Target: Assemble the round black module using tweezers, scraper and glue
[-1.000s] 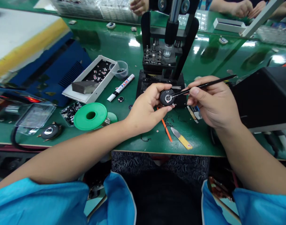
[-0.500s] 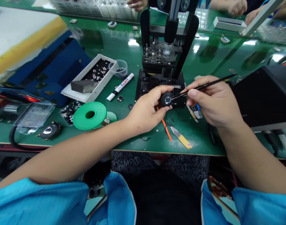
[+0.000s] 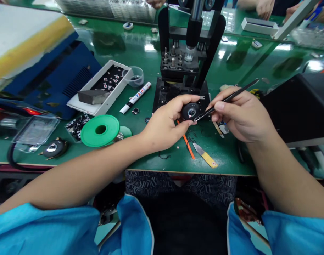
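My left hand (image 3: 168,122) grips a small round black casing (image 3: 187,110) between thumb and fingers, with its round centre facing up. In my right hand (image 3: 240,111) is a pair of slim black tweezers (image 3: 227,100), held like a pen. The tweezers' tip is at the lower right edge of the casing, close to my left thumb; whether it touches or holds anything is too small to tell. Below my hands lie an orange stick (image 3: 187,141) and a yellow-handled blade (image 3: 206,156).
A black press (image 3: 180,67) stands just behind my hands. To the left are a paint marker (image 3: 137,97), a white tray (image 3: 115,94) of small parts, a green spool (image 3: 112,131) and a blue machine (image 3: 79,71). A black box (image 3: 305,106) sits at right. Other people's hands are across the bench.
The tweezers' tip has moved from the casing's centre down to its lower right edge, near my left thumb. My left hand still holds the casing in nearly the same place.
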A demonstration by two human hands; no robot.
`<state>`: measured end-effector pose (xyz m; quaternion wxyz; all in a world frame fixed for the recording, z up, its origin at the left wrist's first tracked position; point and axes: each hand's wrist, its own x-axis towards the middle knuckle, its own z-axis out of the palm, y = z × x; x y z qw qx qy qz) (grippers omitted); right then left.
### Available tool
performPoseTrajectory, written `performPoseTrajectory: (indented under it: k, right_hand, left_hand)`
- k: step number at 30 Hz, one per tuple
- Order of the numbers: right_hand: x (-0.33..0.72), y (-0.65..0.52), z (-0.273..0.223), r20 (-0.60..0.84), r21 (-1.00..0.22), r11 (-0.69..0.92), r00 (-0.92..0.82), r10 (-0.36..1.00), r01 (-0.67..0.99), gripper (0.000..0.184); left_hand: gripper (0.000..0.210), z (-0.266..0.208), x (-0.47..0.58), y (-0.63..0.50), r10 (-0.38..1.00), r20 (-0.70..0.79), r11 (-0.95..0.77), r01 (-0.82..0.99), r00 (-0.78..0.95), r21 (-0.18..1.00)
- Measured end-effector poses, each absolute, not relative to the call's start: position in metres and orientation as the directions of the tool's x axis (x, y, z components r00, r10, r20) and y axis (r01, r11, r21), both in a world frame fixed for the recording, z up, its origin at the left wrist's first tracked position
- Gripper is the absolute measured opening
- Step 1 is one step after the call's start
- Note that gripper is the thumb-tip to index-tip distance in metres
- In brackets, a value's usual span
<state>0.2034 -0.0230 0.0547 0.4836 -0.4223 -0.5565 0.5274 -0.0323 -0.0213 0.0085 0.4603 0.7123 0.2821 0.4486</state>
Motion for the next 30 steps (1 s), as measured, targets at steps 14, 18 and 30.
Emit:
performPoseTrajectory:
  k: [14,18,30]
  right_hand:
    - [0.225,-0.026,0.077,-0.31,-0.532,0.261,-0.473,0.825,0.805,0.018]
    - [0.224,-0.029,0.071,-0.258,-0.398,0.336,-0.455,0.852,0.854,0.01]
    - [0.204,-0.052,0.079,-0.409,-0.341,0.514,-0.617,0.673,0.787,0.012]
  left_hand:
    - [0.056,0.009,-0.038,-0.009,0.908,0.237,-0.222,-0.082,0.345,0.972]
    - [0.054,0.01,-0.037,-0.009,0.911,0.247,-0.23,-0.089,0.331,0.969]
    - [0.054,0.008,-0.035,-0.011,0.91,0.249,-0.24,-0.067,0.332,0.968]
